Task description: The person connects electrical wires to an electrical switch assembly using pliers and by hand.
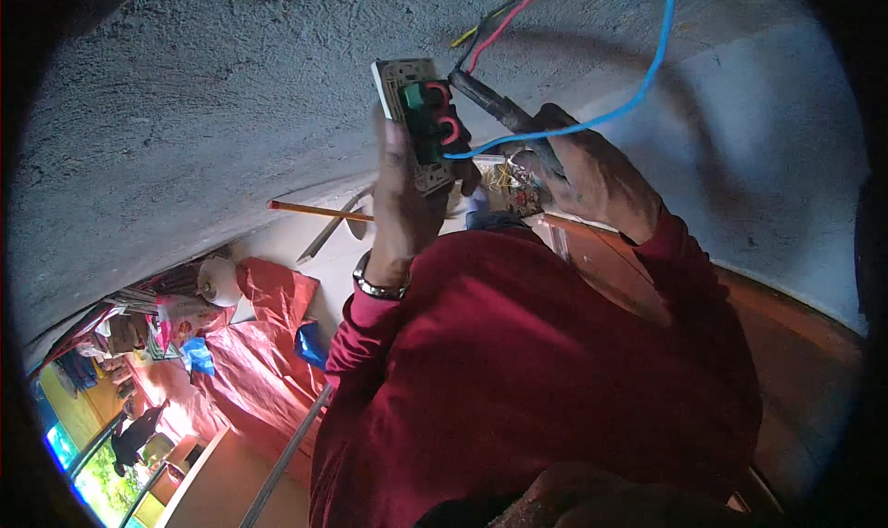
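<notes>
Plainly, left grip closed round the wiring plate, upper centre of frame; right grip closed on dark tool. Risk: right grip snagging the blue wire beside it could tug that end loose.

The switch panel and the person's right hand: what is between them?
In the head view, a dark tool and the blue wire lie between switch panel and right hand.
</notes>
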